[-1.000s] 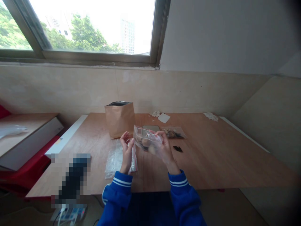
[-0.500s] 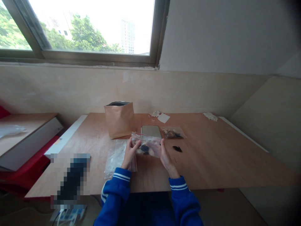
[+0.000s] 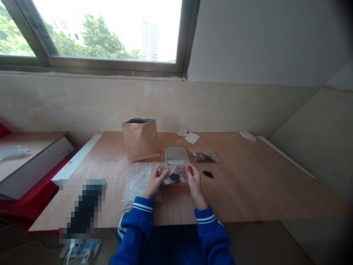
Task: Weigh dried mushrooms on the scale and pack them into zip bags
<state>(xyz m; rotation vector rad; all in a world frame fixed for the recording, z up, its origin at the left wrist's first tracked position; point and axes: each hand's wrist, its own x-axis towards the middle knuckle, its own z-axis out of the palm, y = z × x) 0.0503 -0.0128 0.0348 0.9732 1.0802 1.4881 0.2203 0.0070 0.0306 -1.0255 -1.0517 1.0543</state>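
Between my hands is a clear zip bag (image 3: 174, 177) with a red seal line, holding pale, brown and dark pieces whose kind I cannot make out. My left hand (image 3: 156, 181) pinches its left side, and my right hand (image 3: 194, 182) grips the upper right corner. Flat empty-looking zip bags (image 3: 135, 186) lie on the table beneath and beside my left wrist. Just beyond the held bag is a flat pale-topped device (image 3: 177, 154), partly covered by it. A loose dark piece (image 3: 208, 174) rests to the right of my right hand.
An upright brown paper pouch (image 3: 140, 140) stands open at the back left. Another filled zip bag (image 3: 203, 155) lies right of the device. White scraps (image 3: 192, 138) sit near the wall. A pixelated dark object (image 3: 85, 209) is at the table's left front.
My right hand has moved up and slightly left onto the bag's top corner. The bag now hangs more level, its seal edge stretched between both hands.
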